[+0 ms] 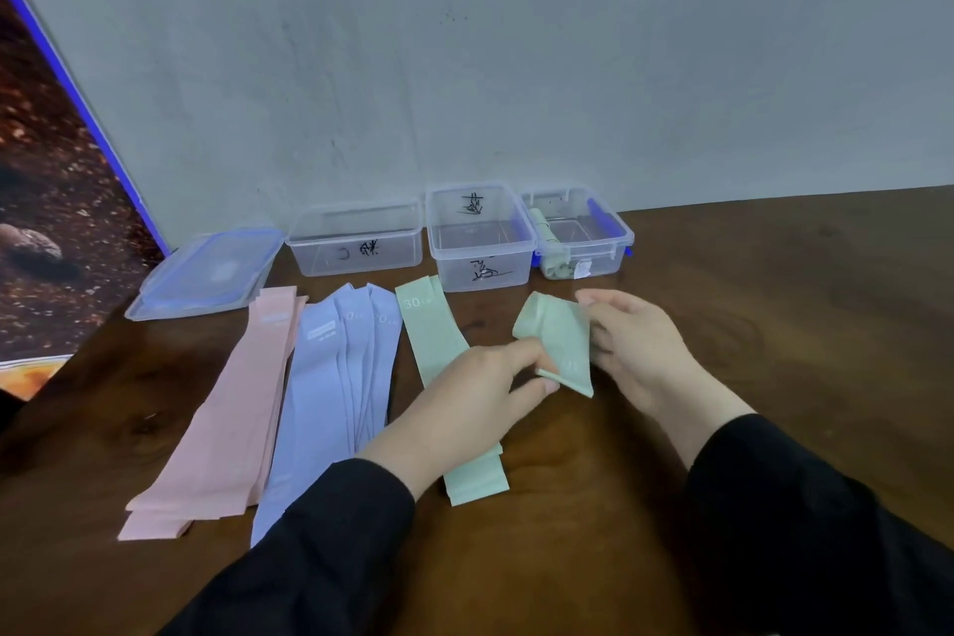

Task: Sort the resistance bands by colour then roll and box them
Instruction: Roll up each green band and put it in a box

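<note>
A half-rolled green band [556, 336] is held above the wooden table [774, 305]. My left hand [464, 403] pinches its lower left edge. From the right, my right hand [640, 346] grips the roll. Flat on the table lie a pile of green bands [433, 336], a pile of lilac bands [335, 387] and a pile of pink bands [232, 408], side by side. Three clear boxes stand by the wall: the left box [356, 238], the middle box [480, 238], and the right box [578, 232] with a rolled green band [547, 243] inside.
A stack of clear lids [206, 274] lies left of the boxes. A poster board [46, 201] leans at the far left. The grey wall rises right behind the boxes. Bare wood stretches to the right of my hands.
</note>
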Tool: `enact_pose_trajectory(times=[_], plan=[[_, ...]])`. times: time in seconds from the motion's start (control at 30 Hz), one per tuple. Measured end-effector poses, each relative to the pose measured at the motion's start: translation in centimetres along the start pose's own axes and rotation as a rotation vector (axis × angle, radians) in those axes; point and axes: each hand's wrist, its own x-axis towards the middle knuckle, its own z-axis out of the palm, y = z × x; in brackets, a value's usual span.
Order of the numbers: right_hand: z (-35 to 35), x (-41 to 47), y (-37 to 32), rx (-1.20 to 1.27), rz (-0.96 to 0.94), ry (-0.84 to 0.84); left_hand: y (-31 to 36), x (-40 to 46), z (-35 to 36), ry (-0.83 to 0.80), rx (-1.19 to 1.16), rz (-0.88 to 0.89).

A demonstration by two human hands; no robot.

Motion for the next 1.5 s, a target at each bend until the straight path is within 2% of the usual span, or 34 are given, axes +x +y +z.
enact_pose_trajectory(times=[0.07,0.23,0.33,0.4,0.53,0.6,0.7,0.8,0.87,0.93,1.0,1.13,1.23,1.33,1.5], plan=[[0.7,0.4,-1.5,0.119,0.008,-0.048,0.5,0.9,-0.6,0.047,-0.047,0.008],[2.2,1.7,-6.9,0.091,-0.270,-0.035,1.4,3.0,-2.7,0.187,-0.108,0.063],[1.8,2.2,-7.2,0.070,-0.338,-0.045,1.2,3.0,-2.9,0.173,-0.101,0.067],[0.8,2.2,-5.0,-0.133,-0.316,-0.011,0.6,2.5,-2.4,0.093,-0.055,0.055],[-1.5,1.3,1.0,-0.912,-0.283,0.023,-0.2,1.4,-0.6,-0.106,0.281,0.076],[-2.1,0.7,2.8,-1.040,-0.319,0.095,-0.4,1.1,0.1,-0.097,0.407,0.123],[-2.5,-0.1,3.8,-0.941,-0.394,0.110,0.1,1.1,0.4,-0.021,0.398,0.148],[-2.4,-0.6,3.7,-0.806,-0.430,-0.021,1.3,0.9,0.4,0.047,0.215,0.086],[-2.4,-0.7,3.6,-0.740,-0.428,-0.094,1.6,0.5,0.5,0.033,0.120,0.022],[-2.5,-0.9,3.9,-0.828,-0.456,-0.116,1.4,0.0,0.6,-0.019,0.148,0.003],[-2.6,-1.0,4.2,-0.898,-0.475,-0.143,0.8,-0.4,0.6,0.010,0.212,0.016],[-2.7,-2.6,3.7,-0.838,-0.575,-0.155,-0.6,-1.3,0.9,0.064,0.235,0.105],[-3.4,-4.8,3.8,-0.819,-0.630,-0.306,-1.5,-2.4,2.1,0.043,0.266,0.211],[-4.6,-6.7,4.3,-0.909,-0.688,-0.470,-2.0,-3.4,3.2,0.032,0.311,0.289],[-5.3,-7.2,5.4,-1.092,-0.731,-0.515,-2.4,-3.2,4.0,0.056,0.374,0.319]])
